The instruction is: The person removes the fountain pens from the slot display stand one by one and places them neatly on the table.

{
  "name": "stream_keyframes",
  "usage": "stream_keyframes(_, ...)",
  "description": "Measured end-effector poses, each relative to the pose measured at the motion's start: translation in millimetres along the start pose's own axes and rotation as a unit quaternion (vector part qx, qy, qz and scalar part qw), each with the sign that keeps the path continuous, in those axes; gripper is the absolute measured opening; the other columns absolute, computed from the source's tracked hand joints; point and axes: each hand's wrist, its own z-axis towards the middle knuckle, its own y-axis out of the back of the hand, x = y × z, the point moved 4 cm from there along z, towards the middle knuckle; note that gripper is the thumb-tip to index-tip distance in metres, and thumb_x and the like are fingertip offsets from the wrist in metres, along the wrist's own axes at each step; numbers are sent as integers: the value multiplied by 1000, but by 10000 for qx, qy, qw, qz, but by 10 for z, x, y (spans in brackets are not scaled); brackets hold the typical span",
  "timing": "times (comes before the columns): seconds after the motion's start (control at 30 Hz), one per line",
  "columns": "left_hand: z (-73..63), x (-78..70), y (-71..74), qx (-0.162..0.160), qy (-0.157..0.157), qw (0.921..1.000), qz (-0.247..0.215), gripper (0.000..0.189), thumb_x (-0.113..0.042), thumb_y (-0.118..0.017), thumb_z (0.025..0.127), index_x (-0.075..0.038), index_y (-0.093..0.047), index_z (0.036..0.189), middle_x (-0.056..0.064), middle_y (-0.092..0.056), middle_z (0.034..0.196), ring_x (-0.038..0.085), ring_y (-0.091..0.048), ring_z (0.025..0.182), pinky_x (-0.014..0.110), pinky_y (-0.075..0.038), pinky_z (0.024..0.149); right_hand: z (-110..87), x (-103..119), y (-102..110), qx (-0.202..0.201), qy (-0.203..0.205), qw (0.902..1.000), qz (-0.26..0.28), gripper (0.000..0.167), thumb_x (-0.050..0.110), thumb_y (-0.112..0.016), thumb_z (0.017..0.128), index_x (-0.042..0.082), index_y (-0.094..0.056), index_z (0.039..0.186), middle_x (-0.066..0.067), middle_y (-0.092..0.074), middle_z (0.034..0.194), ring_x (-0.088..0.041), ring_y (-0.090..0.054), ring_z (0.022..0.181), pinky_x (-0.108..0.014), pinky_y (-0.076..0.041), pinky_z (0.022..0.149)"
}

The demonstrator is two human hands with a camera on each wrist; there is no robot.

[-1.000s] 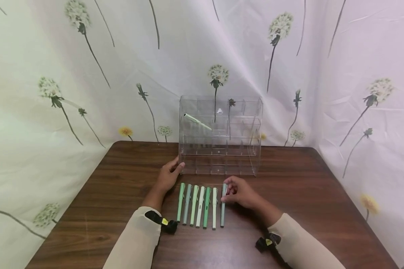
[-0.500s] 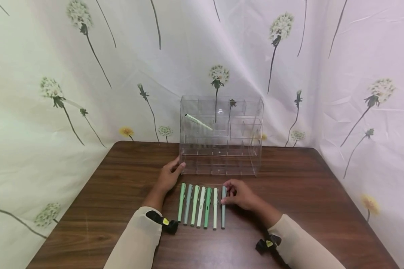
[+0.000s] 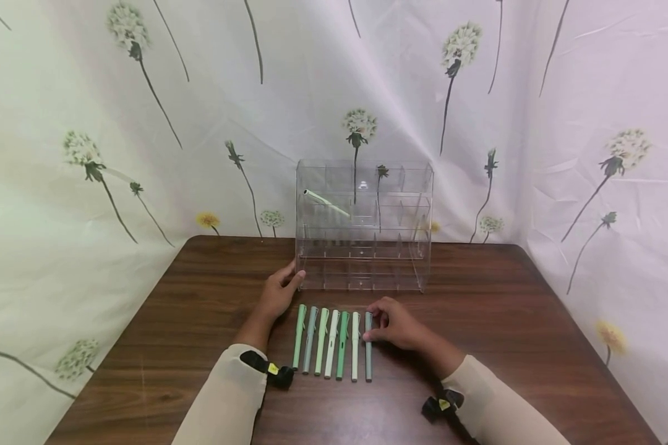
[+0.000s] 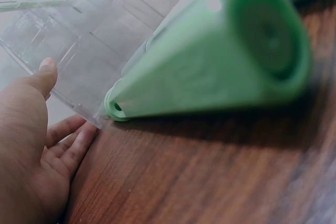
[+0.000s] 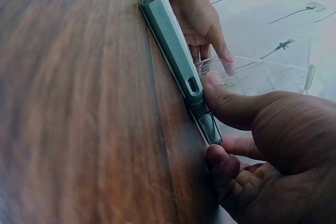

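Several capped pens in green, pale green, white and grey-blue lie side by side, such as the leftmost green pen (image 3: 299,340). My right hand (image 3: 399,324) pinches the clip end of the grey-blue pen (image 3: 368,361) at the row's right end, thumb and fingers on either side. This pen lies against the table in the right wrist view. My left hand (image 3: 278,295) touches the left side of a clear tiered organizer (image 3: 362,266), its thumb at the front edge. Its fingers lie low along the side, partly hidden in the head view. A pale green pen (image 3: 327,203) leans inside the organizer.
The organizer stands behind the pen row, near the back of the brown wooden table (image 3: 200,321). Its walls divide it into several compartments. Behind the table hangs a white cloth (image 3: 300,93) with a dandelion print.
My right hand has drawn the grey-blue pen slightly towards me and to the left, nearer the others in the row. My left hand stays at the organizer.
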Motion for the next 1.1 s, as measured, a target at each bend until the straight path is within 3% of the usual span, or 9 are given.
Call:
stream_keyframes(0.3,-5,37,3,17,34,10000,6,63,-47,-62,112,-28,-42,169,14,-50,170,39,-61,144,59,-44,124,3,-22,2,22,-9,10000,-20,58,19,-94,88,-9,-69,131,-14,-65,112,-10,-56,84,-22,-51,74)
stream_keyframes(0.8,-18,-12,1,-10,28,10000,1,63,-46,-62,112,-26,-43,169,11,-45,173,38,-52,153,59,-41,127,13,-72,63,110,-107,9990,425,47,16,-89,93,-7,-70,130,-18,-67,115,-9,-58,84,-22,-51,72)
stream_keyframes(1.1,-11,-15,-1,-9,63,10000,52,64,-47,-62,112,-25,-43,169,12,-45,174,38,-50,155,59,-39,128,6,-95,145,374,-282,9918,1188,51,11,-83,97,-11,-62,139,-31,-63,127,-17,-62,85,-27,-55,61)
